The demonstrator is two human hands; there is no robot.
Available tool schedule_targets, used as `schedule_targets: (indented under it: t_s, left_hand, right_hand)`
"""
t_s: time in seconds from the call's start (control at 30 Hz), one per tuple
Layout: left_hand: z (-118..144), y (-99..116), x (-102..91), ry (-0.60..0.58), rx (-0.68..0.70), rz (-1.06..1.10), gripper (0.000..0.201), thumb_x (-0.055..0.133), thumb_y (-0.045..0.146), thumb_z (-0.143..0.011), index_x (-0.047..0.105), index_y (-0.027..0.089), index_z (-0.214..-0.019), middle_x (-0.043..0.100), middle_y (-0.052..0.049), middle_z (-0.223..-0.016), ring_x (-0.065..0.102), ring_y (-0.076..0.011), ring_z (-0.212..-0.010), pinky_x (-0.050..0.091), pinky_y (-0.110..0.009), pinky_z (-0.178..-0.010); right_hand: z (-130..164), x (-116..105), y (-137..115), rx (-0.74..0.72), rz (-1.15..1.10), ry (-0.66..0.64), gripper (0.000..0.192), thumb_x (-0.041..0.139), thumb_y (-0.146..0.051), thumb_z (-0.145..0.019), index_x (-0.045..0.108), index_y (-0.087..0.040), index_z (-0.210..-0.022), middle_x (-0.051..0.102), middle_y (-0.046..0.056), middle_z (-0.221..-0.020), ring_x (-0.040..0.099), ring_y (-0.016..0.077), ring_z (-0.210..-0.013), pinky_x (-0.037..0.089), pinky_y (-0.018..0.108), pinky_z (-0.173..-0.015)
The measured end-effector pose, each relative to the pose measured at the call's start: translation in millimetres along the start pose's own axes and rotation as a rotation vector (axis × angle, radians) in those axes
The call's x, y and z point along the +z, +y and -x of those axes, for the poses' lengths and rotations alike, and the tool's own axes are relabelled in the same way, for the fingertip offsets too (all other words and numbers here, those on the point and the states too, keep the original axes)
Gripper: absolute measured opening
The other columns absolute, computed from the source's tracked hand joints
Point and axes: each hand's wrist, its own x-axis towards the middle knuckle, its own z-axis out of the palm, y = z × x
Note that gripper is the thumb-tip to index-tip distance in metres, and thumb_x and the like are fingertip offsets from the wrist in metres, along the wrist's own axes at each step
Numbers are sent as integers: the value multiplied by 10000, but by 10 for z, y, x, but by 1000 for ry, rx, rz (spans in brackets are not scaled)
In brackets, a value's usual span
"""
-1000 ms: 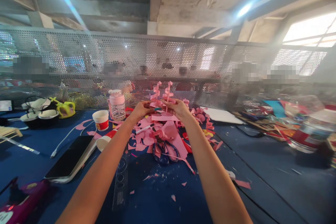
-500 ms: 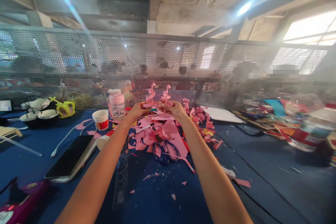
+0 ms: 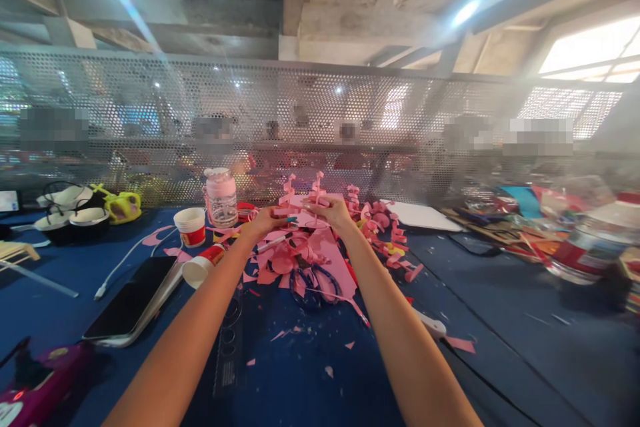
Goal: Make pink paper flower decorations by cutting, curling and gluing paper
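Note:
Two pink paper spirals stand upright between my hands, a left spiral [image 3: 289,195] and a right spiral [image 3: 318,188]. My left hand [image 3: 267,221] has its fingers closed on the base of the left one. With closed fingers my right hand [image 3: 331,212] grips the lower part of the right one. Below them lies a heap of pink paper scraps [image 3: 280,260] on a pink sheet [image 3: 336,260]. Blue-handled scissors [image 3: 313,285] rest at the near side of the heap. More curled pink paper pieces [image 3: 380,220] lie to the right.
A paper cup [image 3: 190,225] stands left of a tipped cup [image 3: 197,271], with a pink-lidded jar [image 3: 221,197] behind. Nearer are a phone [image 3: 131,297], a clear ruler [image 3: 229,353] and a purple device [image 3: 43,383]. A white-handled tool [image 3: 431,324] with a black cord lies right. A perforated metal screen [image 3: 320,107] closes the back.
Both hands have lowered slightly with the two paper spirals, bringing them closer to the heap. The view has shifted a little; the things on the table otherwise look the same.

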Motion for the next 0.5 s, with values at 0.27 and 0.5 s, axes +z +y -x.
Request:
schedule_targets:
  t_s: [0.27, 0.5]
  left_hand:
    - [-38, -275, -188, 58, -37, -94, 293, 660, 306, -776, 590, 106, -980, 668, -43, -837, 647, -143, -724, 532, -314, -691]
    - [-55, -359, -275, 84, -51, -191, 280, 532, 302, -870, 543, 136, -1095, 588, -72, -1058, 600, -170, -875, 517, -359, -740]
  right_hand:
    - [-4, -53, 284, 203, 121, -76, 160, 602, -237, -832, 615, -103, -919, 656, 29, -833, 625, 106, -676, 538, 257, -611]
    - [28, -35, 347, 292, 120, -129, 203, 529, -272, -881, 579, -118, -1003, 619, 37, -919, 607, 115, -733, 527, 274, -634]
